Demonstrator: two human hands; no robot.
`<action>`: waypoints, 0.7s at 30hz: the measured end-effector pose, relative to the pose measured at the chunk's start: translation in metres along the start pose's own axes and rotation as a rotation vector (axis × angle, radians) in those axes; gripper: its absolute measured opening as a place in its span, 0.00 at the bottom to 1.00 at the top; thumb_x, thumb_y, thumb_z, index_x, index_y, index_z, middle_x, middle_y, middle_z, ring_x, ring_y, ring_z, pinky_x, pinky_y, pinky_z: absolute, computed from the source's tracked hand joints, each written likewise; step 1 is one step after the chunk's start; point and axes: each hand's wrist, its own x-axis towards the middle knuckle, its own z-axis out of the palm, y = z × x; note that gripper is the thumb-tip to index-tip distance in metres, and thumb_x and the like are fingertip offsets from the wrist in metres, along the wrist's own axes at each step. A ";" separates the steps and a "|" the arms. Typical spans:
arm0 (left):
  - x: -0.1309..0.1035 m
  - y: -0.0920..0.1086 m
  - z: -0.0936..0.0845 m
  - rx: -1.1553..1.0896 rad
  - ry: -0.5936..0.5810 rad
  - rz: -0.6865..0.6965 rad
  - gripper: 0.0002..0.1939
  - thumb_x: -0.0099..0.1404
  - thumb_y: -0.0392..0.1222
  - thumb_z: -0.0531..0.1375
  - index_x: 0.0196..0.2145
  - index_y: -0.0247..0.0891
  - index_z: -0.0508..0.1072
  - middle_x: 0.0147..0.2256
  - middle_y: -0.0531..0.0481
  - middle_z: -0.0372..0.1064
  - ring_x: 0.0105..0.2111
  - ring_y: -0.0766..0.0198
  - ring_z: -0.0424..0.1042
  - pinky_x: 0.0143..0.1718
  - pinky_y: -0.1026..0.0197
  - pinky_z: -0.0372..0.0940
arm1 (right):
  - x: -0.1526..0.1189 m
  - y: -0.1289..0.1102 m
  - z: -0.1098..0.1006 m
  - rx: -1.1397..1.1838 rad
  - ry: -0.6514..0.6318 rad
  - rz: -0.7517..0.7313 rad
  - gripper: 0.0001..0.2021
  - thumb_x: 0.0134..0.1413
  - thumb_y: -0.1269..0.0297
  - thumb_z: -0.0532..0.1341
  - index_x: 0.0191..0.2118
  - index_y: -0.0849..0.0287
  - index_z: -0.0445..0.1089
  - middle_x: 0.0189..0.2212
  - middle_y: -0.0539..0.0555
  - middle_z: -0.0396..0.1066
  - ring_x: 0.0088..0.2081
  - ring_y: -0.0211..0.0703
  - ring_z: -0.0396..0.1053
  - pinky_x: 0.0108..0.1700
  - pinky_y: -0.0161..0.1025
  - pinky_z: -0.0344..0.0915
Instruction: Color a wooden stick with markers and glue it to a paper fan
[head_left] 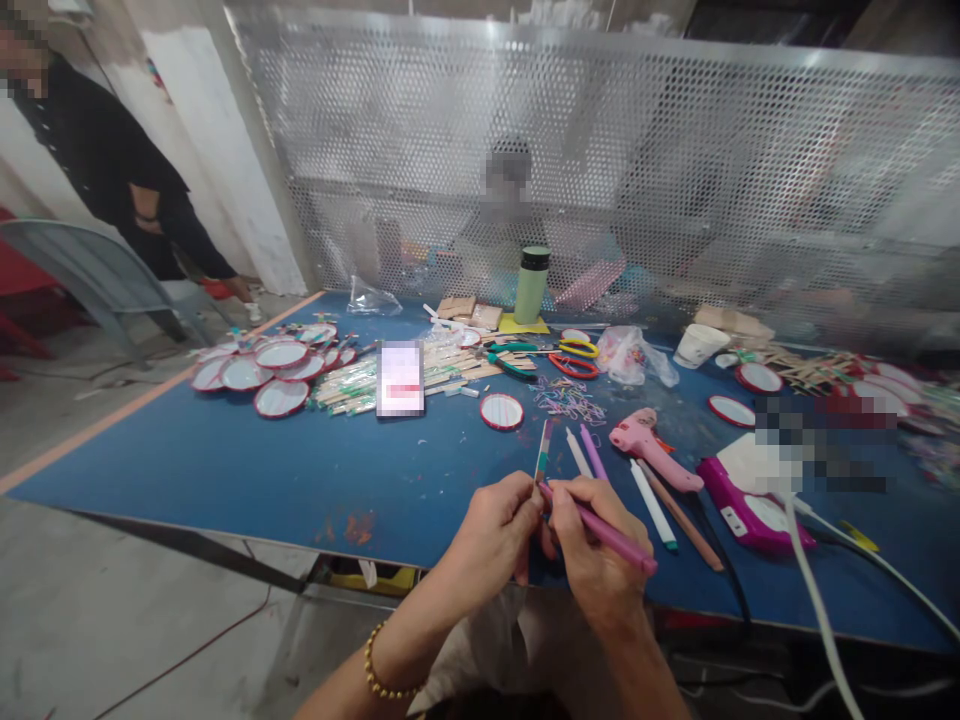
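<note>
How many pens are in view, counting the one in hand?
5: a pink pen in the right hand; a white pen and a purple pen just beyond it; a teal-ended white pen and a brown pen to its right. More may be hidden.

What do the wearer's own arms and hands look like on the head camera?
The left grip is an ungloved hand, with a gold-coloured beaded bracelet at its wrist. The right grip is ungloved too, its wrist unadorned. No sleeves show.
</note>
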 end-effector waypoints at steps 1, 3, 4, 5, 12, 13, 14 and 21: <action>0.000 0.000 0.000 0.001 0.000 0.000 0.17 0.69 0.54 0.51 0.28 0.40 0.60 0.17 0.60 0.60 0.11 0.73 0.56 0.14 0.68 0.49 | 0.000 0.000 0.000 -0.002 -0.002 0.005 0.11 0.63 0.65 0.58 0.29 0.57 0.71 0.19 0.47 0.72 0.17 0.35 0.67 0.21 0.31 0.64; 0.000 0.000 0.000 0.000 -0.001 -0.003 0.17 0.69 0.54 0.52 0.28 0.40 0.60 0.17 0.60 0.60 0.12 0.73 0.57 0.14 0.69 0.49 | 0.000 0.000 -0.001 -0.007 -0.003 0.011 0.11 0.63 0.65 0.58 0.29 0.57 0.72 0.19 0.47 0.72 0.18 0.35 0.68 0.22 0.31 0.64; 0.000 0.001 0.000 -0.003 -0.002 -0.005 0.16 0.69 0.54 0.52 0.29 0.40 0.60 0.18 0.60 0.60 0.12 0.73 0.57 0.14 0.69 0.49 | -0.001 0.000 -0.001 -0.011 -0.003 0.012 0.11 0.63 0.65 0.58 0.29 0.57 0.72 0.19 0.47 0.72 0.18 0.35 0.68 0.22 0.31 0.64; 0.000 0.001 0.000 -0.004 -0.001 -0.006 0.16 0.69 0.54 0.52 0.29 0.40 0.60 0.18 0.60 0.60 0.12 0.72 0.57 0.14 0.69 0.49 | -0.001 0.000 -0.001 -0.014 -0.004 0.015 0.11 0.63 0.64 0.58 0.29 0.57 0.72 0.19 0.47 0.72 0.18 0.35 0.68 0.22 0.31 0.65; -0.001 0.002 0.000 0.002 0.003 -0.003 0.17 0.69 0.54 0.52 0.28 0.40 0.60 0.18 0.60 0.60 0.12 0.72 0.56 0.15 0.68 0.50 | -0.001 0.001 0.000 -0.001 -0.027 0.028 0.12 0.64 0.63 0.58 0.29 0.57 0.71 0.18 0.46 0.71 0.16 0.34 0.65 0.21 0.31 0.63; -0.001 0.002 0.000 0.004 0.004 -0.003 0.17 0.69 0.54 0.52 0.28 0.40 0.60 0.18 0.59 0.60 0.12 0.72 0.56 0.15 0.68 0.50 | -0.001 0.000 0.000 0.002 -0.028 0.025 0.12 0.64 0.63 0.58 0.29 0.57 0.71 0.19 0.46 0.71 0.17 0.34 0.66 0.21 0.31 0.63; -0.001 0.002 0.000 0.004 0.004 -0.003 0.17 0.69 0.54 0.52 0.28 0.40 0.60 0.18 0.59 0.60 0.12 0.72 0.56 0.15 0.68 0.50 | -0.001 0.000 0.000 0.004 -0.027 0.022 0.12 0.64 0.63 0.58 0.28 0.57 0.71 0.19 0.47 0.71 0.17 0.34 0.66 0.21 0.31 0.63; 0.000 0.001 0.000 -0.011 0.004 -0.007 0.16 0.69 0.53 0.53 0.28 0.40 0.61 0.17 0.60 0.60 0.12 0.72 0.56 0.16 0.68 0.50 | -0.002 0.000 -0.002 -0.028 -0.017 0.027 0.13 0.64 0.62 0.58 0.28 0.57 0.72 0.18 0.47 0.70 0.17 0.35 0.66 0.21 0.32 0.63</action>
